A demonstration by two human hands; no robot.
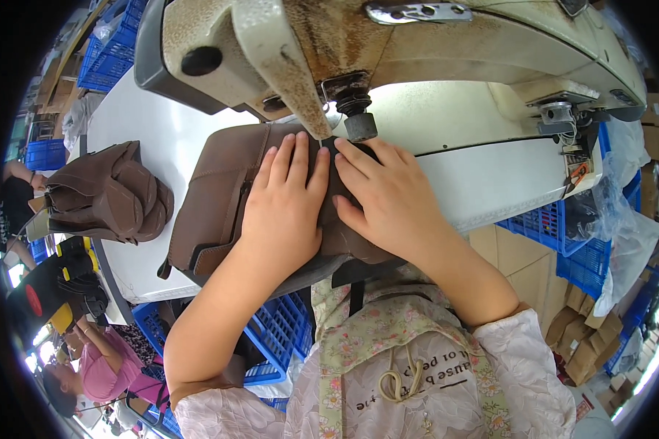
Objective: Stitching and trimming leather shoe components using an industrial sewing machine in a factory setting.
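Note:
A brown leather bag [220, 157] lies on the white table under the head of a worn, cream-coloured machine [447, 55] that looks like an industrial sewing machine. My left hand [287, 194] rests flat on the bag, fingers stretched toward the machine's pointed arm [300, 80]. Beside it, my right hand [384, 194] also lies on the bag, fingers spread and tips close to the dark round foot [360, 126]. Neither hand grips anything. Both hands cover the middle of the bag, and its right part is hidden under my right hand.
Another brown leather piece [110, 194] with stitched flaps sits on the white table [143, 271] at the left. Blue plastic crates [278, 340] stand below the table and at the right. Cardboard boxes [582, 340] are at the right. A person in pink [113, 366] sits at the lower left.

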